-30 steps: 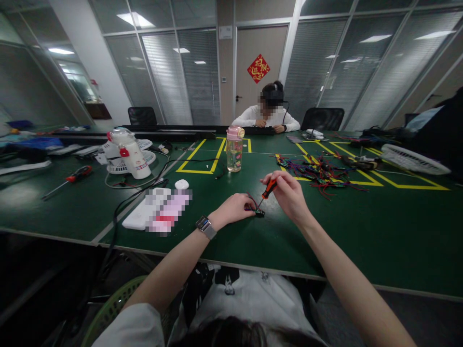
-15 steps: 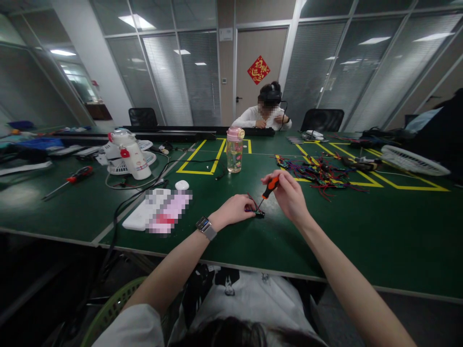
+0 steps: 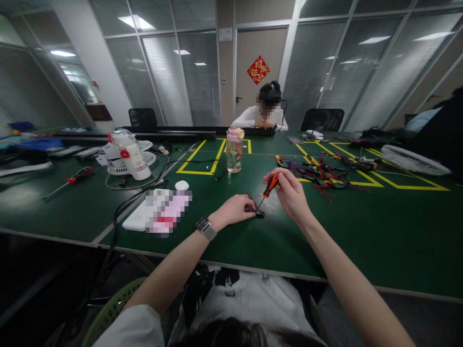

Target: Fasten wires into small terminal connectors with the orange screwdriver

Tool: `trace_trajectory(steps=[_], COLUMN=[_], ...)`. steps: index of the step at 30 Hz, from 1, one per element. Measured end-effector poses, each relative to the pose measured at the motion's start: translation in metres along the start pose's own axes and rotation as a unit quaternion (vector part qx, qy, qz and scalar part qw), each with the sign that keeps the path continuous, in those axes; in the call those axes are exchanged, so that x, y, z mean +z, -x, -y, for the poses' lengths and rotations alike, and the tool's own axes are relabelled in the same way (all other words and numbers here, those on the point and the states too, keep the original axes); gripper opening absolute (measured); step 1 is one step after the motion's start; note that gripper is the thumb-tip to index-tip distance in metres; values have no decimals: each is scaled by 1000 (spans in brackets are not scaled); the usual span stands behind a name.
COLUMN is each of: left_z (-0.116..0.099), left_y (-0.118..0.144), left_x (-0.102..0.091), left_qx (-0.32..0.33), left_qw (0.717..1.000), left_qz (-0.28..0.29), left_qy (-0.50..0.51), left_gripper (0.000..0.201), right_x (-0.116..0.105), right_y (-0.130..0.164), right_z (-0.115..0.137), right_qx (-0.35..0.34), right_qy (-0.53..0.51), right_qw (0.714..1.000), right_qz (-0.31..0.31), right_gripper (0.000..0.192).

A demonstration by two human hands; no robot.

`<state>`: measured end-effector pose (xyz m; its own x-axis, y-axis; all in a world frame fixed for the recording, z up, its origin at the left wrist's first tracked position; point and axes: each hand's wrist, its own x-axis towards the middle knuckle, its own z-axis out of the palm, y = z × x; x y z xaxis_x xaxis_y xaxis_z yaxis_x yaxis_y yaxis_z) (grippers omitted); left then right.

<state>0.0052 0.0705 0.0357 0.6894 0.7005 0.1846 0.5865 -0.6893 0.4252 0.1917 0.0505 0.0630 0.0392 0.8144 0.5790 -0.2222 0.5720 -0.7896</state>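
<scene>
My left hand [image 3: 238,209], with a watch on its wrist, is closed on a small circuit board [image 3: 259,213] with thin wires attached, holding it down on the green table. In my right hand [image 3: 287,190] is a screwdriver [image 3: 271,184] with an orange and black handle, gripped near the top and tilted. Its tip points down at the board between the hands; whether it sits in a screw is too small to tell. Fingers hide part of the wires.
Beyond my hands stands a pink-lidded bottle [image 3: 235,150]. A heap of wired boards [image 3: 318,171] lies to the right. Left are a white power bank [image 3: 141,214], a white case [image 3: 182,185], a white flask [image 3: 133,156] and another screwdriver [image 3: 77,177]. A person [image 3: 265,111] sits opposite.
The fingers of my right hand have shifted around the screwdriver handle, which has turned slightly. My left hand and the circuit board stay in place. The person opposite has brought their hands together.
</scene>
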Motion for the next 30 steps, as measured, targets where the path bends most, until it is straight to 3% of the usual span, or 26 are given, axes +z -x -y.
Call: trace_trajectory(steps=[6,12,20,30], left_z=[-1,-2,-4,0], left_y=[1,1,2,1], left_x=[-1,-2,-4,0], left_qx=[-1,-6,2,-5], left_qw=[1000,1000,1000,1000], left_qz=[-1,2,1,-2], left_qy=[6,21,11,-7], left_gripper=[13,12,11,10], right_x=[-2,1,2,2], right_y=[2,3,4,1], right_z=[-8,-4,-5,-3], right_qx=[-14,14,-18,32], right_qy=[22,-21,-13,-53], right_qw=[1000,998,1000,998], right_qz=[-9,57,11,15], right_gripper=[17,29,14,27])
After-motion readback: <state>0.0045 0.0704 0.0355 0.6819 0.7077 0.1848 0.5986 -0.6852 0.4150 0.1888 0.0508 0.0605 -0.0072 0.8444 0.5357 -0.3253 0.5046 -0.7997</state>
